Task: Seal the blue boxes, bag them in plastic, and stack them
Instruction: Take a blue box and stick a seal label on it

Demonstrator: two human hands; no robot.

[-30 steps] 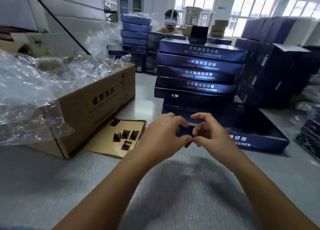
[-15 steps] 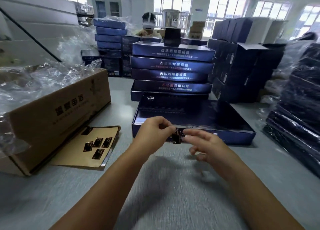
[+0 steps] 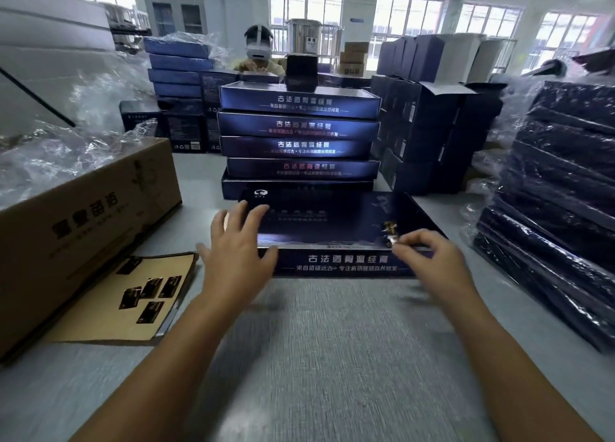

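Observation:
A flat blue box (image 3: 332, 222) lies on the grey table in front of me, its printed front edge toward me. My left hand (image 3: 238, 252) has its fingers spread and lies over the box's near left corner. My right hand (image 3: 432, 258) pinches a small dark sticker seal (image 3: 390, 233) at the box's near right edge. Behind the box stands a stack of several blue boxes (image 3: 299, 142). At the right is a pile of blue boxes wrapped in plastic (image 3: 559, 208).
A brown carton (image 3: 86, 215) filled with clear plastic bags (image 3: 66, 155) stands at the left. A tan backing sheet (image 3: 133, 302) with several dark stickers lies beside it. More blue boxes (image 3: 429, 122) stand behind. A person in a headset (image 3: 258, 51) sits across the table.
My hands were together at the box's front edge, handling the sticker. They have moved apart: the left has spread over the left corner, the right has carried the sticker to the right edge.

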